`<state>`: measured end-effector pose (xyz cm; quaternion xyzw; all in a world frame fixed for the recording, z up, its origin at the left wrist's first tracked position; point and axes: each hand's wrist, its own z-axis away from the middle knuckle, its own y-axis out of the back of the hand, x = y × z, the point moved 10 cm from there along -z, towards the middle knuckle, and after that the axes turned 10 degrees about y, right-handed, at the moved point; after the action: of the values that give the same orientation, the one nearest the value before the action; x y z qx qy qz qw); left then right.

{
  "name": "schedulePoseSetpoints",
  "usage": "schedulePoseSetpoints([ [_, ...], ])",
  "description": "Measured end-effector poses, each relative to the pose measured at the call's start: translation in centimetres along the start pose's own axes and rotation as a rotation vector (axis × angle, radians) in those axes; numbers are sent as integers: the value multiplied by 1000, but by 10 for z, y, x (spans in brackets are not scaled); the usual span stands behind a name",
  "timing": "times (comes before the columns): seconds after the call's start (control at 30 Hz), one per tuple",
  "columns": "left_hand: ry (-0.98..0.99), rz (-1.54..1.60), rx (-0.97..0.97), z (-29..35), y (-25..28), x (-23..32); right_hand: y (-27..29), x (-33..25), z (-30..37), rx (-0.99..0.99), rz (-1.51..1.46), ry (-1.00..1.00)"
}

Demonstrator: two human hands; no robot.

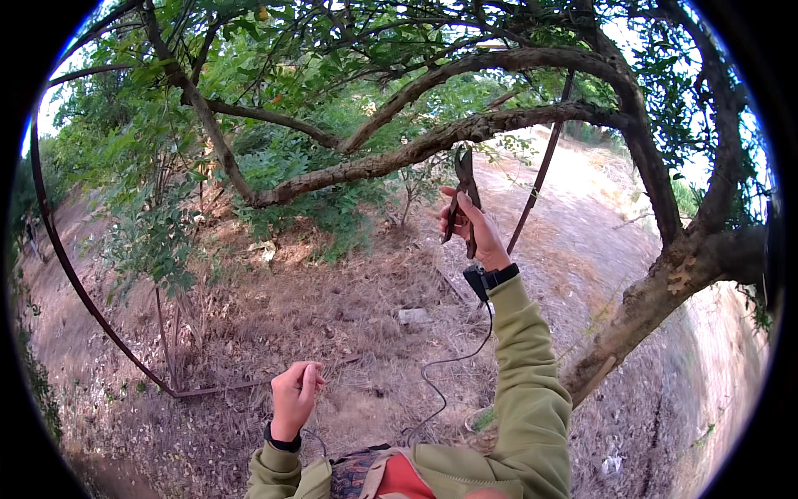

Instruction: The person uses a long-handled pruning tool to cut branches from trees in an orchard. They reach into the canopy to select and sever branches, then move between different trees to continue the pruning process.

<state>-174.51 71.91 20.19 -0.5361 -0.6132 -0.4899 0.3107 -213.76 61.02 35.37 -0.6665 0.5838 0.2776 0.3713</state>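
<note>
Below one thick branch (391,160), my right fingers (474,213) grasp one pair of shears (465,176); my left fingers (304,380) curl loosely closed

Branch (374,166) blocks above the pruners (465,178) — beneath, open air.

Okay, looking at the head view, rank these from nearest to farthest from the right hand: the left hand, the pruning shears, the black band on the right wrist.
1. Pruning shears: in the right hand itself, blades up.
2. Black band: just below that hand, around the wrist.
3. Left hand: lower and well off to the left.
</note>
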Motion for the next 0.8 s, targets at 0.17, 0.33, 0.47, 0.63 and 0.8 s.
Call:
schedulePoseSetpoints([
  [0.17, 57, 50, 22, 5, 12, -18, -12, -59, -66, -36, 77, 147],
  [0.33, 75, 33, 56, 2, 21, -17, -53, -99, -112, -209, 79, 268],
  [0.47, 76, 22, 74, -3, 22, -22, -67, -118, -132, -245, 83, 329],
  [0.63, 82, 67, 75, -7, 19, -33, -72, -123, -152, -309, 48, 282],
  [0.8, 79, 66, 65, -9, 10, -35, -69, -132, -163, -326, -2, 320],
])
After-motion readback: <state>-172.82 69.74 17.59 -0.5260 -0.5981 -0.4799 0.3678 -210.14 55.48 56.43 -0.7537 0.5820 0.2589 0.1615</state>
